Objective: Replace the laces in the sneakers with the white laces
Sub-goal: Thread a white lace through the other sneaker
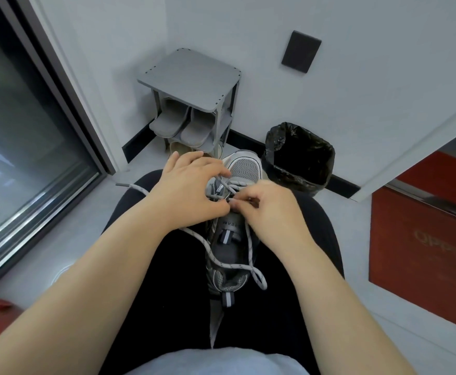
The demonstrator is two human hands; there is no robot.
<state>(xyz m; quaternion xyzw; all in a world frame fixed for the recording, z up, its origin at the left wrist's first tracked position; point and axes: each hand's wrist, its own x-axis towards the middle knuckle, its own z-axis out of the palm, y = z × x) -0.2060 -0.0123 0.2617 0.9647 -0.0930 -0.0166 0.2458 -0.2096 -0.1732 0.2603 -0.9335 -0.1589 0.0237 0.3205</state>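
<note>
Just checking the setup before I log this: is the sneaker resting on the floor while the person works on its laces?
No, the sneaker lies on the person's lap, between the thighs, with both hands at its laces.

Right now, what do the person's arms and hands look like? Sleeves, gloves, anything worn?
Both arms are bare from the frame edge to the fingers: no sleeves in view, no gloves. The left hand and right hand show no rings, and the wrists show no watch or bands. No markings visible.
</note>
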